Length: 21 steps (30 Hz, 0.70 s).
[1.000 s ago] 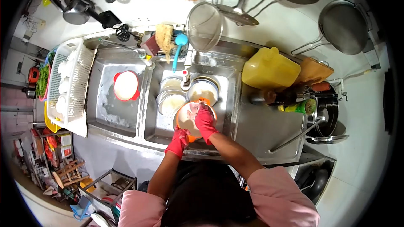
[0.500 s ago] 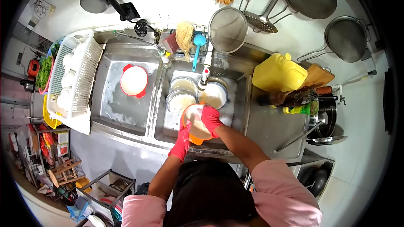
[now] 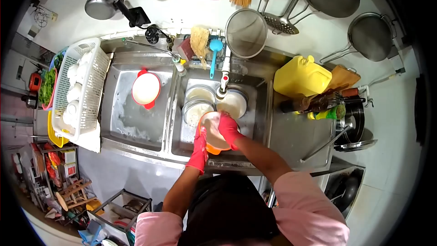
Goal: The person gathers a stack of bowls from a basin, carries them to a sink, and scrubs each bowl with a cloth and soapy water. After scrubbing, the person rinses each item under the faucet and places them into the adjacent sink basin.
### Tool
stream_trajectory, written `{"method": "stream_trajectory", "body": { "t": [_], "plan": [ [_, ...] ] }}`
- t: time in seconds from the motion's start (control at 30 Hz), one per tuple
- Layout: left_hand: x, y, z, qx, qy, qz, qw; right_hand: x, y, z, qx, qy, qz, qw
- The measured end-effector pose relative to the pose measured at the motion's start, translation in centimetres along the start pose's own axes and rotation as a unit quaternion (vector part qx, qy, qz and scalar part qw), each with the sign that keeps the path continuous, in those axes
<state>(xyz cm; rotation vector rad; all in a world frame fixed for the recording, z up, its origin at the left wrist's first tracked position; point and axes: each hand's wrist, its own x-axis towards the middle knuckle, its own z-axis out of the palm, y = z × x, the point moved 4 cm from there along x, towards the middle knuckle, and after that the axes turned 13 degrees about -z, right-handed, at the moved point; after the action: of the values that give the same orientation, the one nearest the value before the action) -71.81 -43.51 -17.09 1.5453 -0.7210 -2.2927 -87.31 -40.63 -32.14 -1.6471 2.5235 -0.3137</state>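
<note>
An orange two-tone pot (image 3: 212, 137), pale inside with an orange handle at its near side, is tilted over the right basin's front part. My left hand (image 3: 199, 148), in a red rubber glove, grips its left rim. My right hand (image 3: 228, 130), also gloved in red, is curled against the inside of the pot's upper right; its fingertips are blurred, and whatever they hold is hidden. Beyond the pot, several round metal-rimmed pans with cloudy contents, among them one pan (image 3: 232, 105), sit in the right basin under the faucet (image 3: 223, 86).
A red pot (image 3: 146, 88) with pale inside sits in the soapy left basin (image 3: 116, 123). On the left stands a white basket (image 3: 88, 95) of bowls. A yellow jug (image 3: 302, 76) and bottles stand right. Strainers (image 3: 246, 33) and utensils hang on the wall.
My right hand has shifted slightly within the pot while my left keeps its grip on the rim. The whole view has moved a little.
</note>
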Motion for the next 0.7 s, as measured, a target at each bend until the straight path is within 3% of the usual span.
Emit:
{"method": "stream_trajectory", "body": {
  "t": [0.07,0.17,0.2,0.23,0.3,0.33,0.37,0.4,0.43,0.47,0.5,0.57,0.6,0.7],
  "plan": [
    [-0.4,-0.4,0.3,0.066,0.029,-0.035,0.997,-0.3,-3.4,-3.7,0.091,0.027,-0.029,0.995],
    [0.6,0.2,0.2,-0.11,-0.069,-0.071,0.989,-2.0,-5.2,-5.5,0.218,0.069,-0.07,0.971],
    [0.9,0.7,0.2,-0.168,-0.102,-0.082,0.977,-2.1,-4.8,-5.8,0.299,0.063,-0.031,0.952],
    [1.2,1.7,-0.5,-0.12,-0.055,-0.026,0.991,-2.3,-4.4,-6.1,0.376,0.062,0.011,0.924],
    [2.0,1.7,-1.6,-0.089,-0.048,0.01,0.995,-2.7,-2.2,-6.4,0.585,0.016,0.197,0.787],
    [1.5,1.2,-1.2,-0.065,-0.034,0.015,0.997,-2.5,-1.4,-6.8,0.568,-0.008,0.209,0.796],
    [1.6,1.1,-0.7,-0.039,-0.022,0.011,0.999,-1.9,-1.2,-7.5,0.436,-0.036,0.137,0.889],
    [1.5,0.7,-0.2,-0.015,-0.008,0.005,1.0,-1.1,-1.1,-7.8,0.343,-0.037,0.094,0.934],
    [1.2,0.0,0.0,0.007,0.007,-0.003,1.0,-0.3,-1.6,-7.7,0.326,-0.025,0.077,0.942],
    [1.0,-0.6,0.0,0.029,0.022,-0.012,0.999,0.5,-2.3,-7.7,0.355,-0.022,0.074,0.932],
    [1.6,-1.2,0.1,0.051,-0.023,0.03,0.998,0.7,-3.4,-7.4,0.441,-0.057,0.086,0.892],
    [5.2,-2.5,-1.4,-0.055,-0.046,0.01,0.997,0.4,-5.2,-7.5,0.529,-0.122,0.084,0.836],
    [4.7,-1.7,-0.8,-0.109,-0.057,-0.001,0.992,-0.3,-5.8,-8.1,0.531,-0.149,0.07,0.831],
    [1.6,1.5,0.7,-0.098,-0.057,0.12,0.986,-2.5,-6.6,-12.4,0.413,-0.242,0.02,0.878]
  ]
}}
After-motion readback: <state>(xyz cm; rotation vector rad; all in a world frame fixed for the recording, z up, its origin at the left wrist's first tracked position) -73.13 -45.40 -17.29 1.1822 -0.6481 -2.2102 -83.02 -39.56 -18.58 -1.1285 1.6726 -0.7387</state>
